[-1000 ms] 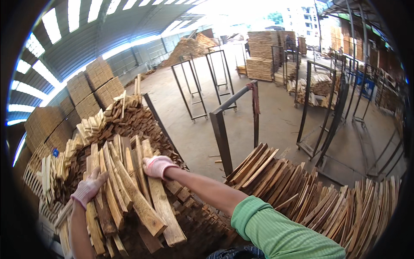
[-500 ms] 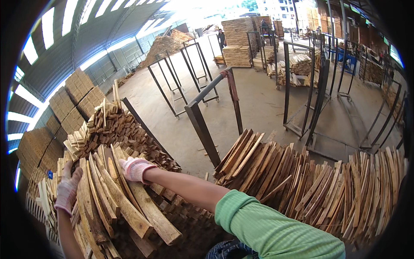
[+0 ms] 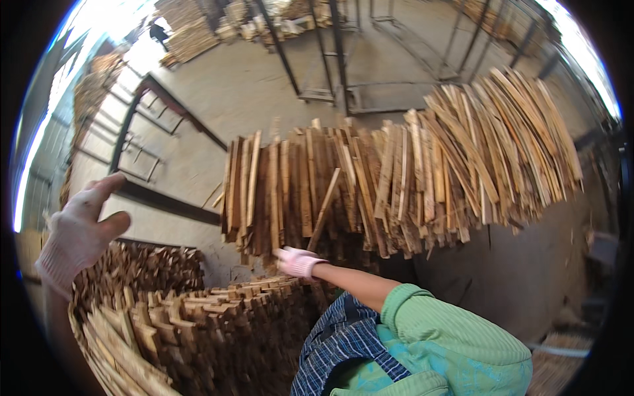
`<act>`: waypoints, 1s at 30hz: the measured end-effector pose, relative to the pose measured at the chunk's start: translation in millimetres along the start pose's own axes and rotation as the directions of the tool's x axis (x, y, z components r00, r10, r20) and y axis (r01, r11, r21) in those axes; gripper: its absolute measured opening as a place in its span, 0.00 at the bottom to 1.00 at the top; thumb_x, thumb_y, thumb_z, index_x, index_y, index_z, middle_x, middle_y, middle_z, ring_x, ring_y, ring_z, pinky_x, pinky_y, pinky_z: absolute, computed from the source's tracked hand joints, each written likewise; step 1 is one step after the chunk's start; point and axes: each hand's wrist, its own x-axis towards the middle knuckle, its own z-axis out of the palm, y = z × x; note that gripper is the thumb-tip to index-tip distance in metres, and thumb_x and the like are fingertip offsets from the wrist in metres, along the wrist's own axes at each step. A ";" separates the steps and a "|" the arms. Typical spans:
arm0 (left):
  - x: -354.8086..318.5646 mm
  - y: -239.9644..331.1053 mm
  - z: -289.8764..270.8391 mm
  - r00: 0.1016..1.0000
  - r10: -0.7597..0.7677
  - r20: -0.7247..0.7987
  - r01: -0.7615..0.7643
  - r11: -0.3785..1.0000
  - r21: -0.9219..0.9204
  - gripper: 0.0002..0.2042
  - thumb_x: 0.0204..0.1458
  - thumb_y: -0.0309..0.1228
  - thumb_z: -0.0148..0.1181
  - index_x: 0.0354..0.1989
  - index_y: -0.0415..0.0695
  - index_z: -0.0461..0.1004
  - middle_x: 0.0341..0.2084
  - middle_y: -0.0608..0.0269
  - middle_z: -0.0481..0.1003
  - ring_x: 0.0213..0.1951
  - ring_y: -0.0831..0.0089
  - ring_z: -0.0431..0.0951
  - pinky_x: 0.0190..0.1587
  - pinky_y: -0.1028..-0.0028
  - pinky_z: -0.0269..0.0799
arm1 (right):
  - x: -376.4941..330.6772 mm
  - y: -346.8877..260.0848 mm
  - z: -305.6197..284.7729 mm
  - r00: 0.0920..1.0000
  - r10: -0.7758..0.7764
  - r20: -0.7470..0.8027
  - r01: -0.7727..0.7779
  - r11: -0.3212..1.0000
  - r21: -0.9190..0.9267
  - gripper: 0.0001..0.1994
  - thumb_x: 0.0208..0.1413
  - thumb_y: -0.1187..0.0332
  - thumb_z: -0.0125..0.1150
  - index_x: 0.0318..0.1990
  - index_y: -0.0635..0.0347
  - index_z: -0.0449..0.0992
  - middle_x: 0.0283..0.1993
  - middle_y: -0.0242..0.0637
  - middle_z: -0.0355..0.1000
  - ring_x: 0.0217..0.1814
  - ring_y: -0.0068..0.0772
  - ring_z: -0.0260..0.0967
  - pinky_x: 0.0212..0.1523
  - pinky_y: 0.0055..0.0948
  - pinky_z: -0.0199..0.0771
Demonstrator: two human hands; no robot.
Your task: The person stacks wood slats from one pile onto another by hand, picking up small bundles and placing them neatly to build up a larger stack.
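Note:
My left hand (image 3: pixel 82 231), in a pale knit glove with bare fingertips, is raised at the left with thumb and fingers apart. It holds nothing. Below it spreads a stack of wooden slats (image 3: pixel 231 317), their cut ends facing up and toward me. My right hand (image 3: pixel 298 263), in a pink and white glove, reaches to the near lower edge of a long row of upright wooden strips (image 3: pixel 396 178). Its fingertips are blurred against the wood, and whether they grip a strip cannot be made out. One loose strip (image 3: pixel 325 210) leans slantwise across the row, just above this hand.
A dark metal frame (image 3: pixel 172 203) stands between my left hand and the row of strips. More metal racks (image 3: pixel 340 63) rise from the concrete floor (image 3: pixel 218 86) beyond. Far back are piled boards (image 3: pixel 188 33) and a person in dark clothes (image 3: pixel 158 34).
The view has swung right and down. Both hands have left the slats on the left stack; the left is now in the air, and the right has moved over to the row of strips.

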 end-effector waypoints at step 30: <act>163.2 184.7 727.2 0.925 -0.019 0.379 -0.009 0.997 0.072 0.29 0.50 0.33 0.66 0.60 0.46 0.60 0.46 0.50 0.70 0.43 0.50 0.78 0.41 0.54 0.79 | -181.4 392.3 -10.8 -0.128 0.978 0.166 -0.991 -0.134 0.024 0.53 0.56 0.44 0.64 0.79 0.36 0.31 0.79 0.65 0.20 0.78 0.81 0.25 0.74 0.73 0.35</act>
